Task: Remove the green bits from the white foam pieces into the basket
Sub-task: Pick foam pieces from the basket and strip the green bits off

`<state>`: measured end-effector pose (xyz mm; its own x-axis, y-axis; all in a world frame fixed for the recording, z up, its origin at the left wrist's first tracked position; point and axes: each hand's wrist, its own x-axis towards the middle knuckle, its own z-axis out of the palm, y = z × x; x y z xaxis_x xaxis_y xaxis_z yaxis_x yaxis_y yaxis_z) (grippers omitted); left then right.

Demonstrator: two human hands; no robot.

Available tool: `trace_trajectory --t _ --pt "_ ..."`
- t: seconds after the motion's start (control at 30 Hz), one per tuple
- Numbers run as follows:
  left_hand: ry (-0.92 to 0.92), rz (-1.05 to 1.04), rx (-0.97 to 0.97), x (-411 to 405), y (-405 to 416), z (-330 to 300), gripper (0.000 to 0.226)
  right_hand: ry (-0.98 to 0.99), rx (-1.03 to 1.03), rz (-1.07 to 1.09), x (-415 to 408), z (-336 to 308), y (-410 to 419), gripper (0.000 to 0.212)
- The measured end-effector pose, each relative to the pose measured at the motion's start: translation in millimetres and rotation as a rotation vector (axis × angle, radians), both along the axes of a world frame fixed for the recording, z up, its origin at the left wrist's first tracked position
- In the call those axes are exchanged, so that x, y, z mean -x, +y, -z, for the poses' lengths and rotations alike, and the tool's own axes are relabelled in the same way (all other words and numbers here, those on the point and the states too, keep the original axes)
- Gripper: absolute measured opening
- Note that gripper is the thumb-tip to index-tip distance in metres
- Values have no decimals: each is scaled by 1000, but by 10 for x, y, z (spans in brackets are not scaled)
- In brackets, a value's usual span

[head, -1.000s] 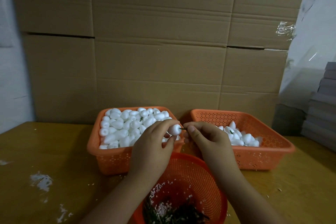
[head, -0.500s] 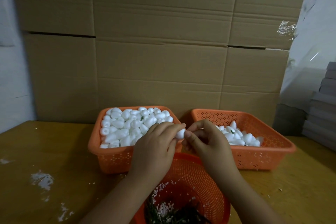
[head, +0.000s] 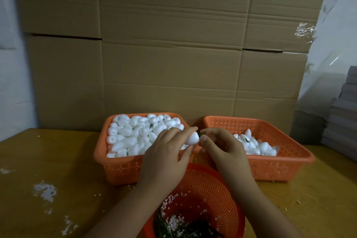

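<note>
1. A white foam piece [head: 192, 138] is pinched in the left hand [head: 166, 157], fingertips on top and thumb underneath, held above the gap between the two far trays.
2. The green bit [head: 201, 133] poking out of the foam's right end is pinched by the right hand [head: 225, 150], so both grips are closed tight around something.
3. The round basket [head: 210, 189] is sat nearest on the bench [head: 48, 160], right under the wrists, with green bits and white crumbs piled inside.
4. The far-left tray [head: 116, 168] is heaped with foam pieces; only a small pile is seen in the far-right tray [head: 280, 166].
5. Cardboard boxes [head: 173, 54] are stacked behind it all.
</note>
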<state>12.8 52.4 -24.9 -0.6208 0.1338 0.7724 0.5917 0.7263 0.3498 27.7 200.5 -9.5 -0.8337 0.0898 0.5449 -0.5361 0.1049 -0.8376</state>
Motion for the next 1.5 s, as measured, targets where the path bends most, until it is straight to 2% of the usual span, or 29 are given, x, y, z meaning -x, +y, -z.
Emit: trace_trajectory --t 0.27,0.47,0.63,1.03,1.2,1.33,1.5 --pt "-19 38 26 7 -26 19 48 -44 33 25 10 15 4 13" --pt "-15 77 11 -16 -5 9 41 -107 116 40 19 2 9 25" --pt "-6 115 -33 0 -9 -5 28 -111 93 38 14 6 4 27" --pt "-17 100 5 2 -44 -25 25 -32 -103 108 -8 -22 31 28" --pt "-39 165 -84 22 -42 -74 24 -46 -47 67 -36 -105 31 31" --pt "-81 157 -107 44 -64 -84 26 -121 65 1 -64 -146 52 17" --pt "-112 174 -136 53 -71 -78 25 -123 46 10 -71 -153 43 12"
